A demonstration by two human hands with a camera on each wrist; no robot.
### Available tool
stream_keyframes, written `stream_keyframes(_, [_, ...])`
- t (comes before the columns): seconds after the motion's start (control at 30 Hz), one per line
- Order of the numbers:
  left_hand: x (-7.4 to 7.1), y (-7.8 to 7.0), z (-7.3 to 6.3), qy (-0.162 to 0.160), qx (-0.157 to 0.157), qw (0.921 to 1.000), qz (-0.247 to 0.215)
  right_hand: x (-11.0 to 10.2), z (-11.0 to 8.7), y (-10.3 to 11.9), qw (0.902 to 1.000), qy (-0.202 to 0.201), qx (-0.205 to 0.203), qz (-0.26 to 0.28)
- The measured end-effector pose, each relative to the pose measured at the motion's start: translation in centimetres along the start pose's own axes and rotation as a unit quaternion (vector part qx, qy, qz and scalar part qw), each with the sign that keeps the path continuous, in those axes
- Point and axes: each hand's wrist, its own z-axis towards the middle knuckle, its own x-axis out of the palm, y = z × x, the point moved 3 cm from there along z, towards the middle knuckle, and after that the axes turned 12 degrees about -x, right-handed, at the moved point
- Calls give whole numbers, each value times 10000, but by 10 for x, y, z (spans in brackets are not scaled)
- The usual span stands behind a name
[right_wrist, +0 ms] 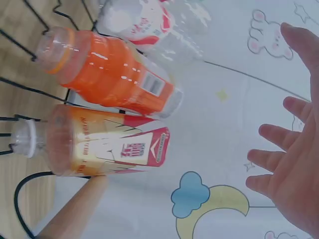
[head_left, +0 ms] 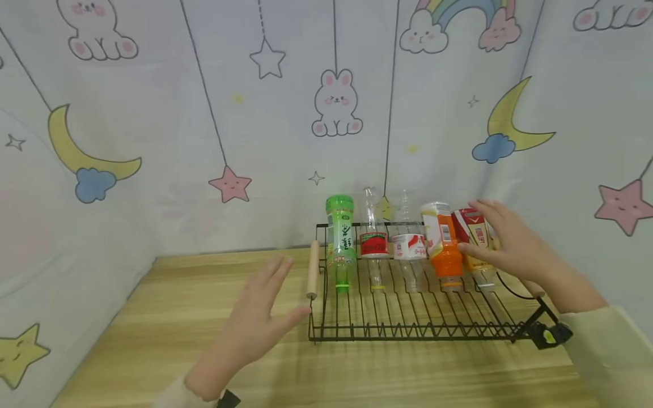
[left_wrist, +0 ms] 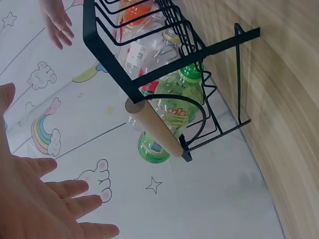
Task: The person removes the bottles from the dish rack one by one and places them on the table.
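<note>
A black wire rack [head_left: 377, 339] with wooden side handles holds several bottles laid neck-down in a row. From left come a green-labelled bottle [head_left: 340, 238], a clear one with a red label [head_left: 374, 245], a clear one with a white-and-red label [head_left: 410, 247], an orange-wrapped bottle [head_left: 446, 243] and a red-and-yellow bottle [right_wrist: 119, 147]. My right hand [head_left: 515, 243] hovers by the rightmost bottle, fingers spread; the right wrist view shows a gap between them. Left of the rack's wooden handle [head_left: 313, 269], my left hand [head_left: 257, 311] is held in the air, fingers extended, holding nothing.
The rack stands on a wood-grain table [head_left: 204, 283]. Behind it hangs a pale cloth [head_left: 285, 147] printed with bunnies, stars and moons. The right-hand wooden handle [right_wrist: 75, 209] sits below the red-and-yellow bottle in the right wrist view.
</note>
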Motion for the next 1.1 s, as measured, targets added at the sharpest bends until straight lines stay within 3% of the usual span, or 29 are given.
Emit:
stream_keyframes(0.17, [9,-3,-3,193,-305,9976,-599,-11,15,-7,9986,-6,430,295])
stream_keyframes(0.43, [32,-7,-2,668,-1042,9824,-1398,-15,32,-25,9946,-4,896,520])
stream_keyframes(0.7, [54,-7,-5,659,-1119,9788,-1581,-8,36,-42,9920,-113,1092,629])
stream_keyframes(1.1, [74,-2,-1,567,-1071,9777,-1713,10,36,-71,9810,-139,1683,960])
